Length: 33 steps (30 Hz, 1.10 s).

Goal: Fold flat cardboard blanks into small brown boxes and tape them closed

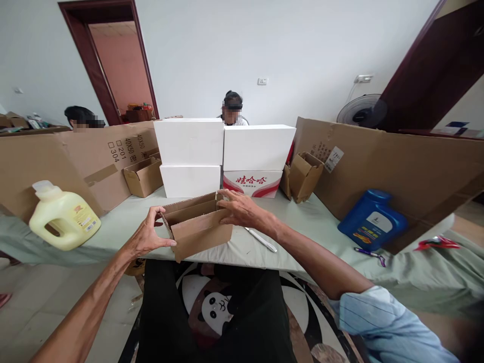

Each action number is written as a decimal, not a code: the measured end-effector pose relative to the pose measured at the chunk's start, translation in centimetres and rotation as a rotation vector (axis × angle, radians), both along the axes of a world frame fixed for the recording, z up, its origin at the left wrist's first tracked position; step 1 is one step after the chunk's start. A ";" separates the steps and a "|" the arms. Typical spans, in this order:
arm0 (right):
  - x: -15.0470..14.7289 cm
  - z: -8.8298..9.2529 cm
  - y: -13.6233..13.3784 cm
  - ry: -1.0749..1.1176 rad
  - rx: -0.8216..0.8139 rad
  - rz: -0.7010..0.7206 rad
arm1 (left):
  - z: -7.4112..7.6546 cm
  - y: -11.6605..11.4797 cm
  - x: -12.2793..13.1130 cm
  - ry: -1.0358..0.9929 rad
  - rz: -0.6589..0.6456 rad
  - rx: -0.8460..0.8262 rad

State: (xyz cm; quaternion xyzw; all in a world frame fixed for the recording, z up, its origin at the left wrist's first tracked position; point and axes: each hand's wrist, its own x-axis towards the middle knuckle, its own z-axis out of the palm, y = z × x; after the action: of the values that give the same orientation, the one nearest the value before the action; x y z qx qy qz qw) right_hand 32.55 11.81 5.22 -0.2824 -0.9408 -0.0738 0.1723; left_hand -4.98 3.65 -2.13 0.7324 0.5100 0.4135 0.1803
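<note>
- Cardboard box (pixel 198 227) sat at the near edge of the table (pixel 321 222), half formed and open at the top, between our two hands.
- Our left hand (pixel 147 237) pinched the box's left end flap, with the thumb below and the fingers curled over it.
- Our right hand (pixel 244 209) lay on the far rim, fingers stretched flat and pressing rather than clasping.
- To fold it well, we judged, the left pinch should hold the end square while the right fingers pushed the rear wall along its crease, so the corners met without buckling.
- A slim white tool (pixel 260 239) lay just beside the box on the right; we could not tell whether it was a pen or a cutter.
- Farther out, a yellow jug (pixel 62 217) leaned at the left and a blue bottle (pixel 372 219) lay at the right, both well apart from the box.
- Behind them came small open cartons (pixel 143 176), stacked white boxes (pixel 189 141) and tall cardboard screens (pixel 397 156), with two other people seated beyond.
</note>
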 end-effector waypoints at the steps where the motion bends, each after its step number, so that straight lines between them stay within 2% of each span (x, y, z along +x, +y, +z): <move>1: 0.3 0.0 0.2 0.044 -0.040 -0.035 | -0.2 0.1 -0.1 -0.002 0.004 0.005; 4: 1.4 -0.9 0.7 0.259 -0.217 -0.086 | -0.8 0.2 -0.2 -0.015 0.023 0.022; 8: 1.9 -3.2 1.5 0.585 -0.446 -0.125 | -1.1 0.4 0.5 -0.066 0.051 0.060; 11: 1.0 -5.0 1.8 0.820 -0.471 -0.175 | -0.9 1.4 1.0 -0.124 0.083 0.134; 15: -0.7 -7.2 0.8 0.981 -0.466 -0.196 | -1.0 3.6 0.8 -0.196 0.230 0.214; 19: -1.2 -9.9 0.0 0.928 -0.677 -0.073 | -2.3 5.4 0.1 -0.308 0.362 0.206; 22: -0.5 -12.4 0.1 0.787 -0.802 -0.028 | -3.7 6.1 -0.2 -0.441 0.371 0.088; 26: 0.4 -14.2 0.3 0.653 -0.750 -0.068 | -4.9 6.4 -0.6 -0.503 0.269 -0.048; 29: 0.9 -14.4 -0.2 0.646 -0.703 -0.102 | -4.9 5.9 -0.5 -0.537 0.209 -0.099; 33: 1.6 -14.3 -2.1 0.619 -0.643 -0.176 | -4.6 5.0 0.2 -0.563 0.203 -0.128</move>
State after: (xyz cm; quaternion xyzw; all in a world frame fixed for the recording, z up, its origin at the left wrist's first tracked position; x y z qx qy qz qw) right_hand 34.12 9.74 -9.05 -0.4093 -0.7925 0.2956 0.3420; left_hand -4.77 8.70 -6.75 0.5215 0.5353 0.5833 0.3181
